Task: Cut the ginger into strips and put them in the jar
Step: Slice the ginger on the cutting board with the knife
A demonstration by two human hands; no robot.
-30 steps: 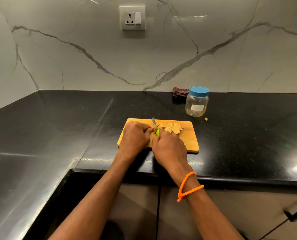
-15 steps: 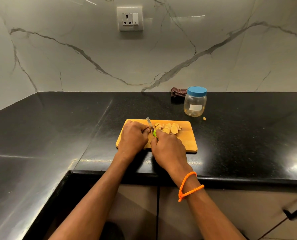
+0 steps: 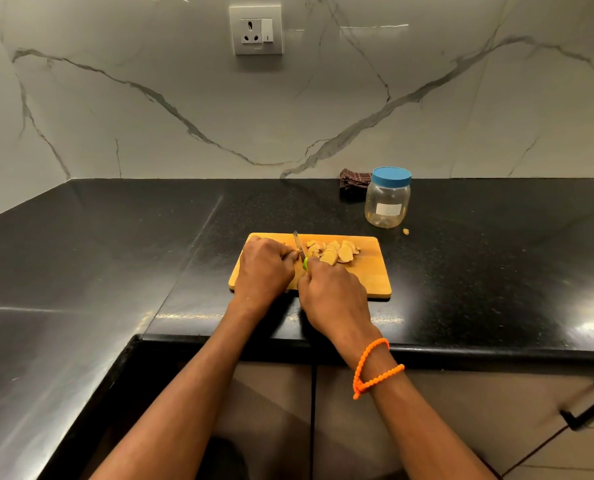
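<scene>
Wooden cutting board (image 3: 364, 278) carries ginger slices (image 3: 333, 252); right hand (image 3: 333, 292) grips the knife (image 3: 299, 245), left hand (image 3: 262, 268) curled, pinning ginger beside the blade.

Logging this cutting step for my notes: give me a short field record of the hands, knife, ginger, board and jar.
left hand: curled, steadying ginger piece, mostly hidden
right hand: grips knife by green handle, blade tip pointing away
cut ginger: slices piled on board, right of the blade
cutting board: wooden, on black counter
jar: behind board, blue lid on, looks empty
</scene>
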